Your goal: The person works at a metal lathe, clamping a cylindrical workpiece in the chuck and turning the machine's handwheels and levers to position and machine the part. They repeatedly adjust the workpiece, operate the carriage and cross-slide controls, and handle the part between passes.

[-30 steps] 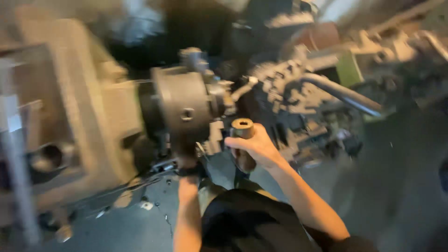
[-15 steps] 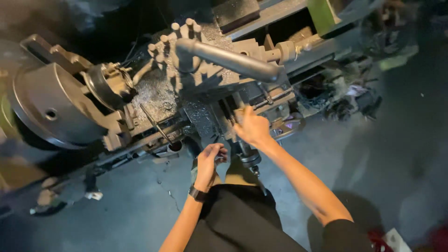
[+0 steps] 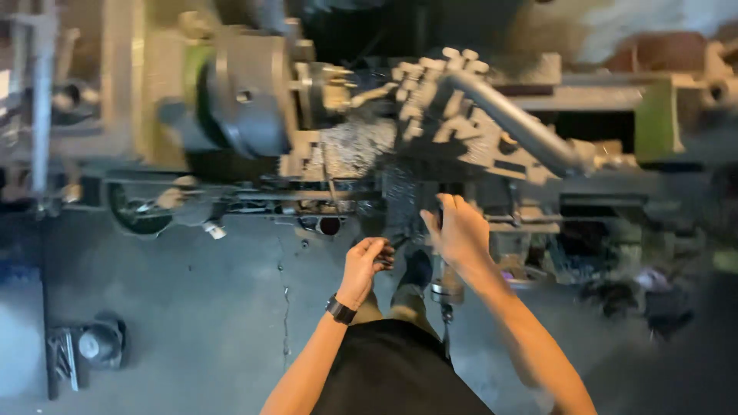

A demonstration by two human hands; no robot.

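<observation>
Grey metal fills the upper half of the view: a lathe (image 3: 430, 146) seen from above, stretching from left to right. On its left sits the round chuck (image 3: 250, 96), a heavy grey disc. To the right of the chuck, the tool post (image 3: 434, 100) bristles with bolts, and a long grey lever (image 3: 523, 131) slants from it down to the right. Dark metal shavings (image 3: 350, 146) lie heaped between the chuck and the tool post.

The person stands at the front of the machine, seen from their own head, dark clothing at the bottom edge. The left hand (image 3: 367, 261), with a black watch (image 3: 340, 310) on the wrist, is curled into a loose fist around a small dark control at the front of the carriage (image 3: 400, 204); blur hides what exactly it grips. The right hand (image 3: 460, 230) is just beside it, fingers together and laid against the carriage front; whether it clasps anything cannot be told. A dark shoe (image 3: 417, 269) shows between the two forearms.

The concrete floor (image 3: 215, 307) is grey and stained. At the lower left, well apart from the person, stands a small round metal part (image 3: 91, 343)
</observation>
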